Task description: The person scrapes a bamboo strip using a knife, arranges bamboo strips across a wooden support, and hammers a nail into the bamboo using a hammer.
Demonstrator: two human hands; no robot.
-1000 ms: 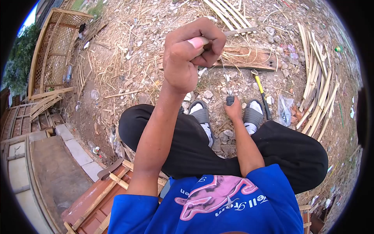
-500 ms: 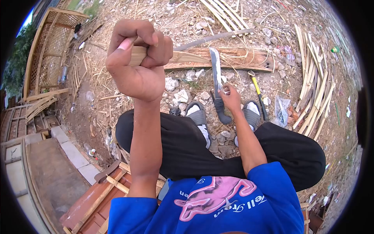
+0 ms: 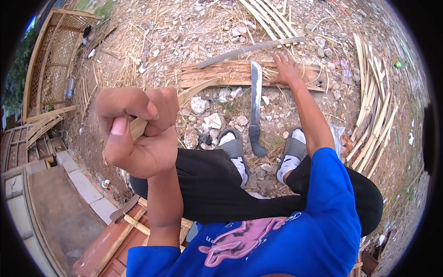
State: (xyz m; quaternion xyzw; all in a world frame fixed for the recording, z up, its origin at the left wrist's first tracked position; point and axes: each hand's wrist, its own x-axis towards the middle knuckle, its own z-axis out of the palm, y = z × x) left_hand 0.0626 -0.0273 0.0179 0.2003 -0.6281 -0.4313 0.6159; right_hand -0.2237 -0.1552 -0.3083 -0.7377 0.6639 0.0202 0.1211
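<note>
Close to the camera, my left hand [image 3: 138,131] is wrapped round a wooden strip [image 3: 197,92], whose far end points toward the thick plank [image 3: 221,74]. My right hand [image 3: 288,71] reaches forward with fingers spread over the right part of the plank, holding nothing; whether it touches the wood I cannot tell. A machete [image 3: 256,92] with a black-wrapped handle lies between my feet and the plank, its blade tip against or over the plank's near side. Behind the plank lies a long grey curved stick [image 3: 249,49].
Pale wooden strips lie in a bundle [image 3: 374,106] at the right and in another pile [image 3: 272,21] at the top. Stones, straw and a plastic bag [image 3: 337,134] are on the ground. A lattice panel [image 3: 57,60] stands at the left, above a brown board [image 3: 62,217].
My right hand has let go of the machete and moved forward over the plank, opening. The machete now rests on the ground. My left hand has moved left and nearer with the strip.
</note>
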